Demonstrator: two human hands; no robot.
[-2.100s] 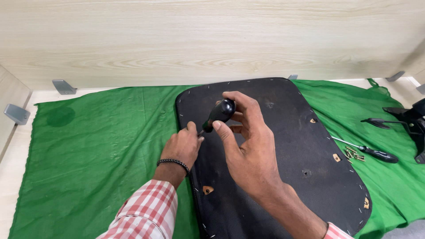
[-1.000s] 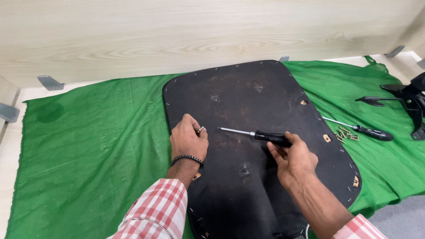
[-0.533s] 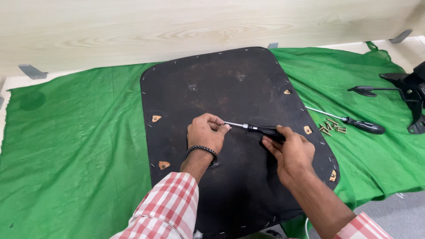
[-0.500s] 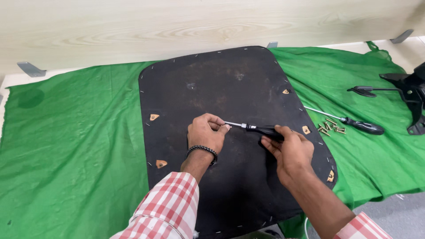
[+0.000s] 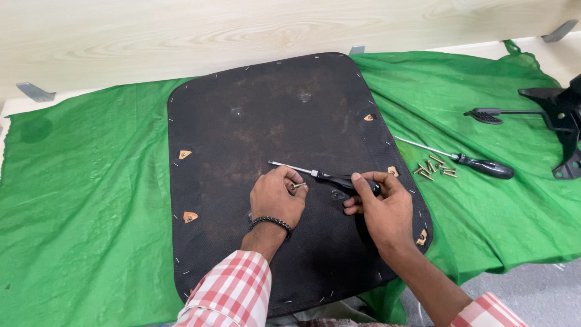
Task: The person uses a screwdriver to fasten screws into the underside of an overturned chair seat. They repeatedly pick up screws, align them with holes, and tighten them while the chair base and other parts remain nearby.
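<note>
On the dark seat panel, which lies over the green cloth, our left hand pinches a small screw between fingertips. Our right hand is closed around the black handle of a screwdriver (shaft lying almost flat, pointing left). Another screwdriver and loose screws lie on the cloth to the right.

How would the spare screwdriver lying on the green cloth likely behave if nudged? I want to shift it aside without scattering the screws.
The spare screwdriver looks stiff, a thin metal shaft in a thick dark handle, so it should move as one piece. Its rounded handle would probably roll, though the wrinkled green cloth may slow it. The loose screws lie close beside the shaft, so a sideways push could well scatter them.
</note>
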